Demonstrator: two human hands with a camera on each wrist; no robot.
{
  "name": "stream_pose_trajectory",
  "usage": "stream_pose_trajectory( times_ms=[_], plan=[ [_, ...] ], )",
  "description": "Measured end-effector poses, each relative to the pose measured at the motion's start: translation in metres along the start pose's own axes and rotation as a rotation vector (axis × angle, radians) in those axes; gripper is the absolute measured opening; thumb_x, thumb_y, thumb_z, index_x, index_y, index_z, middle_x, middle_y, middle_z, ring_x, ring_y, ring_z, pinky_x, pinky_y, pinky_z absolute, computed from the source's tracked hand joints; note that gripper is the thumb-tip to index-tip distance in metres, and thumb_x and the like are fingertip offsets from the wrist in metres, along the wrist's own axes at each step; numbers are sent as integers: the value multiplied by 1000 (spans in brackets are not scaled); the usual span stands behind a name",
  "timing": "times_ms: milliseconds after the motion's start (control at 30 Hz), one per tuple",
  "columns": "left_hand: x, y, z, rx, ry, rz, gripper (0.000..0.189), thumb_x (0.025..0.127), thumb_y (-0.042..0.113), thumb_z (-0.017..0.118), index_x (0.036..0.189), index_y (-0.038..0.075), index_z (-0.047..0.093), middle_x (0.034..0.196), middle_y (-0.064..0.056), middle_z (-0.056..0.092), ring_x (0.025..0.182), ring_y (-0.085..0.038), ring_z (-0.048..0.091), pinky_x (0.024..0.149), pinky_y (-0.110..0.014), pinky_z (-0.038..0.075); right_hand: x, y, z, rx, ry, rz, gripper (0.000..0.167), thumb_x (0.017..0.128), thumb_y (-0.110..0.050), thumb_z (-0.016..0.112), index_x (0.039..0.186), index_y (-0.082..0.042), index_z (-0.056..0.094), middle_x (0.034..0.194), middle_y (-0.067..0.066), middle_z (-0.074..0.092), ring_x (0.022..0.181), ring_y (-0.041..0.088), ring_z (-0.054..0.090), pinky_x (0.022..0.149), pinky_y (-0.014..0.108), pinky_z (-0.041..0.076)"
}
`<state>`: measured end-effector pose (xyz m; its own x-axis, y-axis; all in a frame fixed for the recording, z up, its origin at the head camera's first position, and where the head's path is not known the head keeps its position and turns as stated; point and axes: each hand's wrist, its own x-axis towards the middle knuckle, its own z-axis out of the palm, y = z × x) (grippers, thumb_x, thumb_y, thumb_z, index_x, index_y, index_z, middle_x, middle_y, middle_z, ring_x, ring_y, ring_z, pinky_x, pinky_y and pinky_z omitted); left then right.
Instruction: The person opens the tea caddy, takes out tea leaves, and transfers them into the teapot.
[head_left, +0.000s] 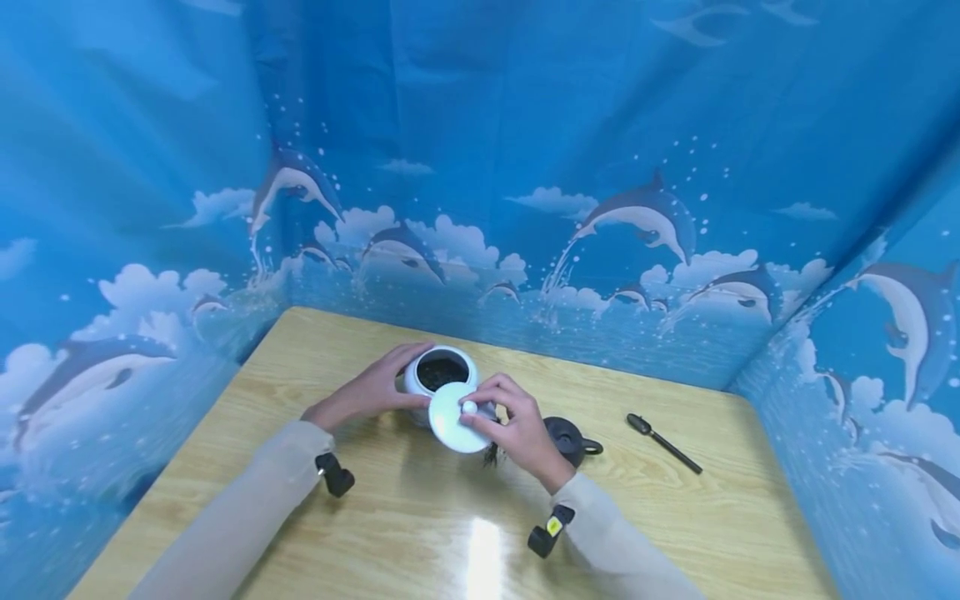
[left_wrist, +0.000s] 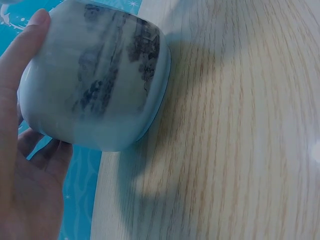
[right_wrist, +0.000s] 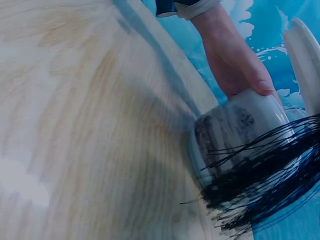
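A white ceramic jar [head_left: 410, 385] with a grey ink-style painting holds dark loose contents [head_left: 442, 372], too small to identify. My left hand [head_left: 378, 383] grips its side, thumb and fingers spread around it; in the left wrist view the painted wall of the jar [left_wrist: 100, 80] shows plainly. My right hand [head_left: 521, 421] pinches the knob of a round white lid [head_left: 450, 427], which is off the mouth and tilted in front of it. Black tassel-like strands [right_wrist: 260, 170] hang by the right hand; where they are attached cannot be seen.
A small dark teapot [head_left: 564, 437] stands just right of my right hand, partly hidden by it. Farther right lies a black spoon [head_left: 663, 443]. Everything is on a light wooden table [head_left: 390, 533], with a blue dolphin-print curtain [head_left: 480, 167] behind and at the sides.
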<state>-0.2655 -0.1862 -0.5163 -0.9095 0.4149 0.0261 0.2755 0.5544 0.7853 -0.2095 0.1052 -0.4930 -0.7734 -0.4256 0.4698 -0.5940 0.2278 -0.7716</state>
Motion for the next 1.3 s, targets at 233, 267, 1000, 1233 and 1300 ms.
stream_pose_trajectory(
  times_ms=[233, 267, 1000, 1233, 1300],
  plan=[
    [0, 1, -1, -15, -12, -11, 110, 86, 59, 89, 173, 23, 32, 178, -12, 33, 163, -42, 33, 127, -73, 33, 13, 0, -1, 17, 62, 16, 19, 94, -11, 86, 113, -13, 84, 111, 5, 72, 107, 16, 65, 91, 24, 55],
    [0, 1, -1, -20, -13, -15, 110, 86, 58, 89, 173, 23, 32, 178, -11, 33, 163, -42, 33, 127, -73, 33, 15, 1, -1, 15, 74, 19, 18, 95, -11, 85, 113, -13, 83, 111, 6, 72, 106, 16, 65, 90, 24, 55],
    [-1, -2, 0, -108, -25, -3, 105, 87, 49, 91, 172, 26, 34, 173, -11, 39, 155, -40, 44, 125, -69, 39, 55, 13, 24, 31, 140, 139, 18, 98, -14, 83, 114, -9, 81, 112, 10, 70, 105, 23, 62, 93, 40, 54],
    [-1, -2, 0, -139, -27, -5, 106, 85, 50, 93, 171, 27, 34, 171, -9, 41, 155, -36, 45, 127, -66, 38, 65, 19, 29, -19, 125, 122, 16, 100, -19, 82, 114, -11, 81, 109, 6, 68, 101, 19, 63, 92, 34, 55],
    [0, -2, 0, -140, -27, -7, 107, 85, 50, 93, 171, 27, 33, 171, -8, 41, 155, -36, 45, 127, -66, 39, 66, 21, 30, -38, 120, 117, 17, 99, -20, 82, 114, -10, 81, 109, 7, 68, 101, 18, 63, 93, 32, 54]
  ],
)
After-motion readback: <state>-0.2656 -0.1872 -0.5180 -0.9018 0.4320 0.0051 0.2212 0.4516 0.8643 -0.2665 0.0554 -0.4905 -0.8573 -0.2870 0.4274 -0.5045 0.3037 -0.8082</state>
